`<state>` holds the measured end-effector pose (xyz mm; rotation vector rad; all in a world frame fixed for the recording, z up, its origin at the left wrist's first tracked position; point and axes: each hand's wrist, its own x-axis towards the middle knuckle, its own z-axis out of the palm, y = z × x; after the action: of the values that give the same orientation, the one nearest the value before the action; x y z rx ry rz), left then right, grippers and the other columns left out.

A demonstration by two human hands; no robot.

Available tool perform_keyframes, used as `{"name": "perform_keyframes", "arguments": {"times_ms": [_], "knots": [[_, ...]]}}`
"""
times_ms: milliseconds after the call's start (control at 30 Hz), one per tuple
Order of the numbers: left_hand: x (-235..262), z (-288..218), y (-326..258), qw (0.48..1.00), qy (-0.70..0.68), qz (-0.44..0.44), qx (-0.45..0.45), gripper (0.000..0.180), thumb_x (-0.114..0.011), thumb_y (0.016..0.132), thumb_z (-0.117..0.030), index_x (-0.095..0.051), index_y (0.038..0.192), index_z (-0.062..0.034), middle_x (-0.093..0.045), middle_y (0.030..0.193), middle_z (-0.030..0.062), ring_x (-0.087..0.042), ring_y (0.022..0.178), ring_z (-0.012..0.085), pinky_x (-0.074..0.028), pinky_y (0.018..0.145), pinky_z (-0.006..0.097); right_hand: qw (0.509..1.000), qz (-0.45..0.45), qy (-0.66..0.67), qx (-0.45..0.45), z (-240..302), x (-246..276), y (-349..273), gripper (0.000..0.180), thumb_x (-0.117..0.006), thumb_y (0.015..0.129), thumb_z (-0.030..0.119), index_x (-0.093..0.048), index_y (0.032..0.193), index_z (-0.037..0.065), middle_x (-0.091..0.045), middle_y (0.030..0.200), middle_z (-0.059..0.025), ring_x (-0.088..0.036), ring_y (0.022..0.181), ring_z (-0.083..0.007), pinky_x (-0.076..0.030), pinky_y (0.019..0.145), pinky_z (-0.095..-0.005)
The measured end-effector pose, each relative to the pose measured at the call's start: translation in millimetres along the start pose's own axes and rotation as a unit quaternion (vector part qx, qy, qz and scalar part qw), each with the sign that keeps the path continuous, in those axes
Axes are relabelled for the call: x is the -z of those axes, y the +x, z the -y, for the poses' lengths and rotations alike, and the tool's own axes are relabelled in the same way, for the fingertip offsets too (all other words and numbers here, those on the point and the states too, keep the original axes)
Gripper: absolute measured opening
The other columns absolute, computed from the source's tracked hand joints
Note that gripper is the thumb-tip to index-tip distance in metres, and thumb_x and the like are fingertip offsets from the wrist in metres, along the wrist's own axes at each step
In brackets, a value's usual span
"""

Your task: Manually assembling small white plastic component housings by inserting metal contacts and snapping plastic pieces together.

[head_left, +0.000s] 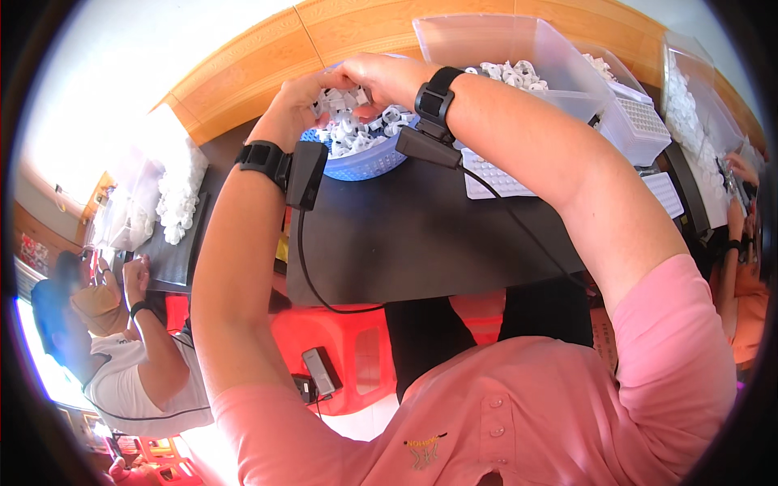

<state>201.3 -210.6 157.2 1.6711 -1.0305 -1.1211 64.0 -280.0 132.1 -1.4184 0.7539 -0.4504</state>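
Observation:
Both of my hands reach over a round blue basket (369, 164) filled with several small white plastic parts (350, 134). My left hand (301, 104) sits at the basket's left rim with fingers curled into the parts. My right hand (381, 78) is above the basket, fingers bent and meeting the left hand's fingertips. What they pinch is too small to make out. Each wrist carries a black strap with a black box (306, 174) and a cable.
The basket stands on a black table (405, 235). A white grid tray (494, 178) lies to its right, with clear plastic bins (519, 49) of white parts behind. A person in white (134, 356) sits at left, another in orange (741, 275) at right. Red stools (356, 348) stand below.

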Motion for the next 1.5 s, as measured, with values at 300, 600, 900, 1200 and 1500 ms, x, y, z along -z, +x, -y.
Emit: {"name": "perform_keyframes", "arguments": {"times_ms": [300,600,900,1200,1500], "knots": [[-0.1,-20.4,-11.1,1.000,0.005,-0.007,-0.019,0.019,-0.074,0.086,-0.025,-0.070,0.097,-0.0101,-0.069,0.083,0.0026,-0.063,0.063,0.0131,-0.039,0.043,0.026,0.999,0.012,-0.013,0.032,20.6,0.6,-18.7,0.025,-0.050,0.091,0.025,-0.068,0.107,0.020,-0.071,0.101,-0.0028,-0.065,0.090,-0.0203,-0.051,0.059,-0.0336],[-1.1,-30.3,-27.6,0.999,0.015,-0.010,-0.038,0.019,-0.075,0.085,-0.023,-0.069,0.095,-0.0081,-0.068,0.079,0.0043,-0.061,0.058,0.0141,-0.037,0.040,0.027,0.998,0.036,-0.027,0.042,30.1,-2.8,-45.0,0.024,-0.050,0.092,0.027,-0.067,0.108,0.020,-0.072,0.103,-0.0042,-0.067,0.085,-0.0214,-0.050,0.056,-0.0314],[-11.8,-38.8,-57.0,0.998,0.014,-0.016,-0.061,0.023,-0.077,0.081,-0.025,-0.069,0.096,-0.0085,-0.069,0.081,0.0037,-0.063,0.062,0.0140,-0.039,0.043,0.027,0.993,0.050,0.008,0.111,35.2,-7.8,-97.6,0.025,-0.049,0.092,0.027,-0.066,0.107,0.019,-0.071,0.102,-0.0035,-0.067,0.085,-0.0199,-0.048,0.056,-0.0299],[-52.5,-42.4,-116.0,0.998,0.008,0.022,-0.055,0.023,-0.084,0.072,-0.018,-0.071,0.090,-0.0106,-0.066,0.080,0.0030,-0.059,0.064,0.0168,-0.037,0.045,0.030,0.987,0.059,-0.003,0.152,21.2,0.7,-170.5,0.025,-0.050,0.089,0.024,-0.066,0.105,0.013,-0.070,0.101,-0.0068,-0.066,0.082,-0.0258,-0.049,0.056,-0.0315],[-95.4,9.8,-155.2,0.986,-0.041,0.031,-0.156,0.046,-0.081,0.068,-0.011,-0.068,0.111,-0.0069,-0.067,0.084,0.0070,-0.063,0.066,0.0177,-0.038,0.041,0.029,0.992,-0.021,0.019,0.121,-19.4,-14.6,-214.6,0.027,-0.057,0.092,0.038,-0.066,0.104,0.015,-0.071,0.092,-0.0053,-0.067,0.081,-0.0240,-0.051,0.054,-0.0325]]}}
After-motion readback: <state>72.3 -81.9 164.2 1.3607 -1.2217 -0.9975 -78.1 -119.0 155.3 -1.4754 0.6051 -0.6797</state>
